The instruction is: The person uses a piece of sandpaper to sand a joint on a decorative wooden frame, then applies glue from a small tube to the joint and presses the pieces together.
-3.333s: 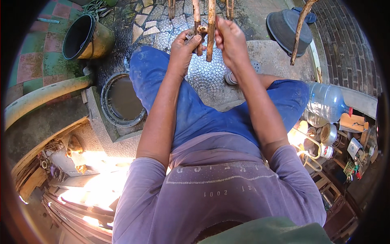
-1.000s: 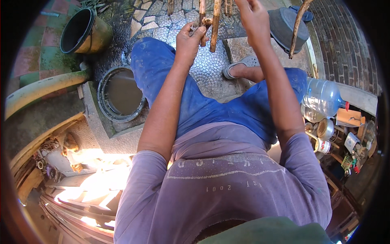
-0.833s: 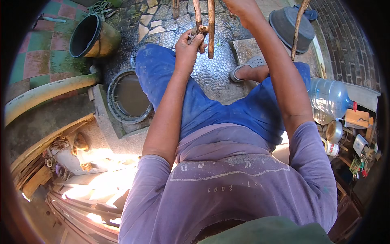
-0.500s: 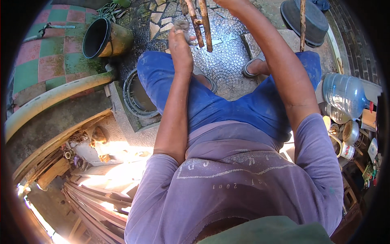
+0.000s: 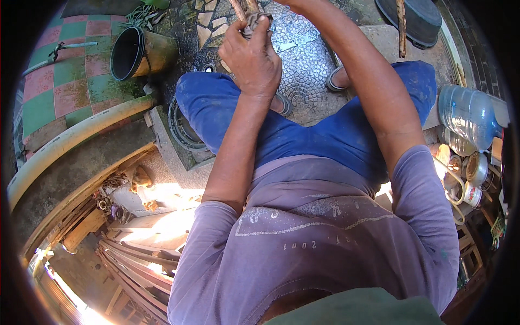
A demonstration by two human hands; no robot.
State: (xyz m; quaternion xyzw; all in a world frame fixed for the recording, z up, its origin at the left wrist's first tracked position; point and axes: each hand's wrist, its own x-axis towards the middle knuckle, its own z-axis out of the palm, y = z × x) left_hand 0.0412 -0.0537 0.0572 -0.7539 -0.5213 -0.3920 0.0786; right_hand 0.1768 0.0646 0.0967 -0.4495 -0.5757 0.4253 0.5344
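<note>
Stone fragments and small pale pieces, laid in curved rows, make up the mosaic floor (image 5: 306, 76) on the far side, glossy in the middle. To the left, worn pink and green tiles (image 5: 70, 81) form a checkered patch, stained dark in places. A smooth cream pipe (image 5: 81, 127) bends along its near side. Blue cloth trousers (image 5: 319, 143), creased and smudged, cover the person's spread knees. On the far right rests a dull grey, rounded plastic basin (image 5: 414, 21); nearer, a clear, ribbed, bluish bottle (image 5: 468, 116) lies on its side. A round-mouthed bucket (image 5: 157, 51), black inside and grimy yellow outside, leans at the far left.

Two brown wooden sticks (image 5: 236, 8), rough and peeled-looking, enter at the far edge, just left of centre, and meet the left hand (image 5: 252, 62). Its fingers are curled tight, thumb pressed down, gripping a crumpled grey rag (image 5: 257, 24) against the wood; whether the rag goes right round is hidden. Only the base of the right hand (image 5: 295, 2) shows at the far edge, so I cannot tell what its fingers do.
</note>
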